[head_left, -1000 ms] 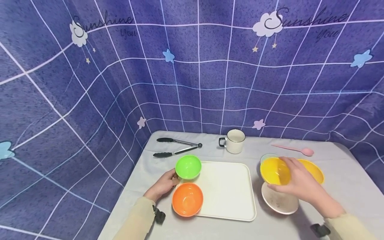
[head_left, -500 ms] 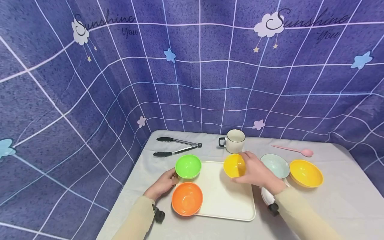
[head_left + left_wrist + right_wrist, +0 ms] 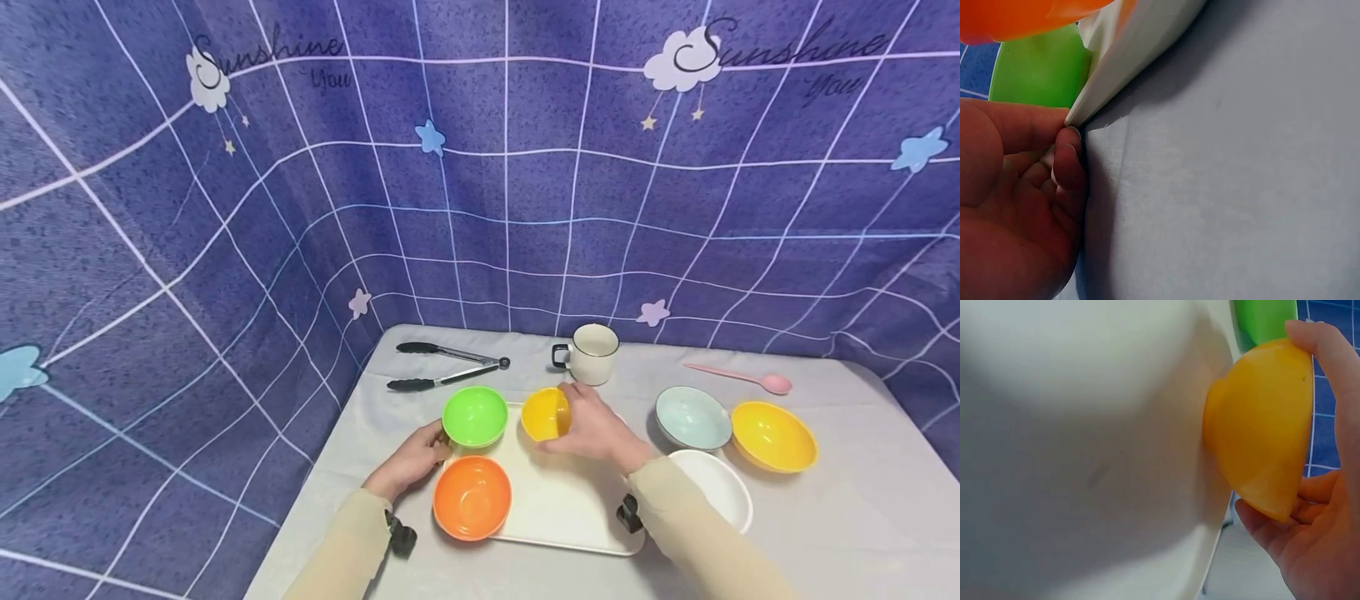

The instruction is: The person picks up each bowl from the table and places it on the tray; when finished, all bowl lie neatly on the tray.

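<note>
My right hand grips a small yellow bowl by its rim, fingers and thumb on opposite sides. In the right wrist view the bowl's foot is right at the surface of the cream tray. My left hand pinches the tray's left edge, seen close up at the tray rim in the left wrist view. A green bowl sits on the tray's back left corner, just left of the yellow one. Nearer me, an orange bowl overlaps the front left corner.
Right of the tray stand a pale blue bowl, a larger yellow bowl and a white dish, partly behind my right sleeve. Along the back lie black-handled tongs, a cream mug and a pink spoon.
My right hand has carried the small yellow bowl leftward from above the dishes on the right to the tray, beside the green bowl. My left hand stays at the tray's edge.
</note>
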Demonstrator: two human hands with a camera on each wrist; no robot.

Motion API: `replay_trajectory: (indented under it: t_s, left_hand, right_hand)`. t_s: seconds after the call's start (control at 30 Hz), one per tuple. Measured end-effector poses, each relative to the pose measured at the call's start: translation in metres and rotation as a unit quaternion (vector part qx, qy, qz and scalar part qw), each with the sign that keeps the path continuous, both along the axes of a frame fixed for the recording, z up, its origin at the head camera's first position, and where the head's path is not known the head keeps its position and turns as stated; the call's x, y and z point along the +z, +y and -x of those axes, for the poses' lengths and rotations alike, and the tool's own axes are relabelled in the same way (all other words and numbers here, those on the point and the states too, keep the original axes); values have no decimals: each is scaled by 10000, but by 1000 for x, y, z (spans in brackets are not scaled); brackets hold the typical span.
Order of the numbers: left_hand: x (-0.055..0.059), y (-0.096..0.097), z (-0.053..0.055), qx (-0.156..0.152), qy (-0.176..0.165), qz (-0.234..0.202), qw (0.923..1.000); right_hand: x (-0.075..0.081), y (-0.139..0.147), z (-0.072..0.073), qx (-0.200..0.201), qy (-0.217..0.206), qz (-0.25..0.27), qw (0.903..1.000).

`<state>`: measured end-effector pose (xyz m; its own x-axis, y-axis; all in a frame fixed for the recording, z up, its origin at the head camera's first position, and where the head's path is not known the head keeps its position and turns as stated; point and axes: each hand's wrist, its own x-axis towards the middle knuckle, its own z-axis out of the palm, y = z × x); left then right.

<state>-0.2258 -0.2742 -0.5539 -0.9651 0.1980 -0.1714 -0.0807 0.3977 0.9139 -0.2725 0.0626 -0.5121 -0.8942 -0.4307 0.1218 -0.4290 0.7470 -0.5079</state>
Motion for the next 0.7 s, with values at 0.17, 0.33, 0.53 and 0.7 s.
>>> replay_trajectory:
  t_s: [0.17,0.33,0.53,0.7]
  left_hand:
    - [0,3,1,-14,34,-20,10000]
    - [0,4,3,-26,20,78,10000]
    - [-1,3,4,-52,22,153,9999]
    - [1,1,3,-46,42,191,9998]
  right_hand:
    - [-2,-10,-1,2,65,-5,10000]
    - [0,-17,-4,-46,26,-55,10000]
    - [1,-16,-4,-51,-26,-164,9998]
    - [5,-12,-7,-29,-73,-275,9996]
